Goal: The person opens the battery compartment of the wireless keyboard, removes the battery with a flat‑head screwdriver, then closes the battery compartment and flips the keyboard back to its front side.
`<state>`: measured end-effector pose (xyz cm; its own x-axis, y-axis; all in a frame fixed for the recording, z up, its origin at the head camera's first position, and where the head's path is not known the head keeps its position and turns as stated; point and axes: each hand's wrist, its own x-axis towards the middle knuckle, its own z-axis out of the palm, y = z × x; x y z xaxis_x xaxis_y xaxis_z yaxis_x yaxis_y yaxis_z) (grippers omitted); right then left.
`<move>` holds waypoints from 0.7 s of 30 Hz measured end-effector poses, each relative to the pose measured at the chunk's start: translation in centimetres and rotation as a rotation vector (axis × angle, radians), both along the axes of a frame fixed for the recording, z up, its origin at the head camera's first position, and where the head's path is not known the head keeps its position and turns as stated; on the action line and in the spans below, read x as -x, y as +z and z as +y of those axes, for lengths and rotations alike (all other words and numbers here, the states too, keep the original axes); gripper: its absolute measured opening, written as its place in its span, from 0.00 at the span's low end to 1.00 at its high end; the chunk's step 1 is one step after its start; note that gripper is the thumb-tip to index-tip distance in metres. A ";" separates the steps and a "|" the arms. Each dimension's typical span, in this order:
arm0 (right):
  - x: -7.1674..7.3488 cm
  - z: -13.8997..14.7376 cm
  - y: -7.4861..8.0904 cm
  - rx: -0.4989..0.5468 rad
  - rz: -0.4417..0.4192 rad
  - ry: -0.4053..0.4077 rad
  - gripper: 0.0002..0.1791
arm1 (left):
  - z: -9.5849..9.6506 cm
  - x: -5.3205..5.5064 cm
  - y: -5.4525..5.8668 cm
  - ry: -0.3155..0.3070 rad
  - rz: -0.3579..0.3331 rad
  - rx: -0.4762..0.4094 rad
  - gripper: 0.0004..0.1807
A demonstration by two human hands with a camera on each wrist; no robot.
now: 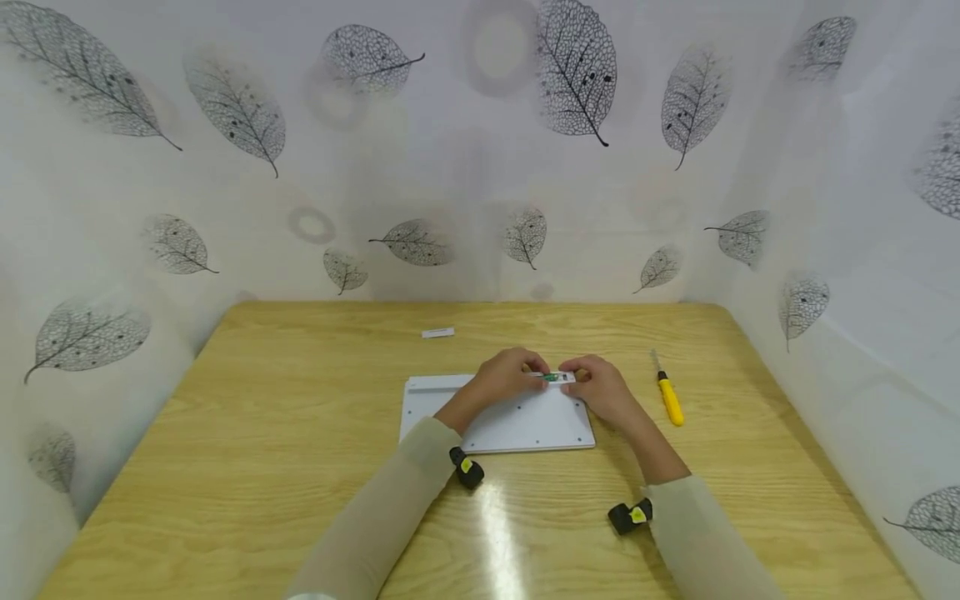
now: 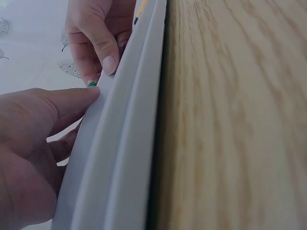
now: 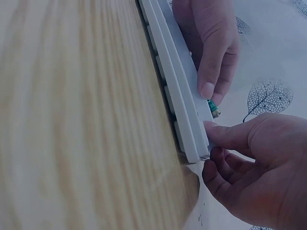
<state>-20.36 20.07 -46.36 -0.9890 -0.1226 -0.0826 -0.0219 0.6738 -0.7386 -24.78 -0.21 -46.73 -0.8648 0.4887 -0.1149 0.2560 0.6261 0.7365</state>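
A white keyboard [image 1: 495, 421] lies face down on the table, keys showing beneath its edge in the right wrist view. Along its far edge, near the right end, is a small compartment [image 1: 567, 377]. My left hand [image 1: 506, 377] reaches over the keyboard and pinches a green battery [image 3: 214, 108] with a metal end, at the compartment. Its thumb covers most of the battery. At the far right corner, my right hand [image 1: 603, 390] grips the keyboard's edge, thumb on the back surface and fingers curled at the corner [image 3: 204, 155].
Right of the keyboard lies a screwdriver [image 1: 670, 400] with a yellow and black handle. A small white strip [image 1: 437, 332] sits farther back on the wooden table [image 1: 300, 467]. Leaf-patterned cloth walls [image 1: 450, 183] stand behind and at both sides.
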 end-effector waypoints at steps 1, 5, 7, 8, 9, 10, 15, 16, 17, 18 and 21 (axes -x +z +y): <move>0.0 0.0 0.0 0.004 -0.002 -0.001 0.16 | 0.0 0.0 0.0 0.001 -0.001 0.002 0.07; 0.0 0.0 -0.1 0.007 -0.009 0.001 0.16 | 0.0 -0.1 0.2 0.006 -0.007 0.015 0.07; 0.0 0.0 -0.1 0.009 -0.011 -0.001 0.16 | 0.0 -0.2 0.3 0.007 -0.010 0.017 0.07; 0.0 0.0 -0.1 0.007 -0.011 -0.001 0.16 | 0.0 -0.2 0.3 0.007 -0.010 0.019 0.07; 0.0 0.0 -0.1 0.008 -0.012 -0.002 0.16 | 0.0 -0.3 0.3 0.009 -0.012 0.018 0.07; 0.0 0.0 -0.1 0.008 -0.012 -0.002 0.16 | 0.0 -0.3 0.4 0.011 -0.013 0.018 0.07; 0.1 0.0 -0.2 0.008 -0.010 0.000 0.16 | -0.2 -0.2 0.4 0.012 -0.015 0.010 0.07; 0.1 0.0 -0.2 0.008 -0.008 0.000 0.16 | -0.2 -0.2 0.4 0.012 -0.013 0.010 0.07; 0.1 0.0 -0.1 0.009 -0.007 0.000 0.16 | -0.2 -0.2 0.4 0.011 -0.013 0.008 0.06; 0.1 0.0 -0.1 0.009 -0.007 0.000 0.16 | -0.2 -0.2 0.3 0.011 -0.011 0.006 0.06; 0.1 0.0 -0.2 0.008 -0.005 0.000 0.16 | -0.3 -0.1 0.2 0.013 -0.008 -0.006 0.06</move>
<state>-20.43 20.10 -46.54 -0.9886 -0.1231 -0.0863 -0.0182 0.6681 -0.7439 -24.65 -0.47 -46.51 -0.8701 0.4784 -0.1184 0.2423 0.6245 0.7424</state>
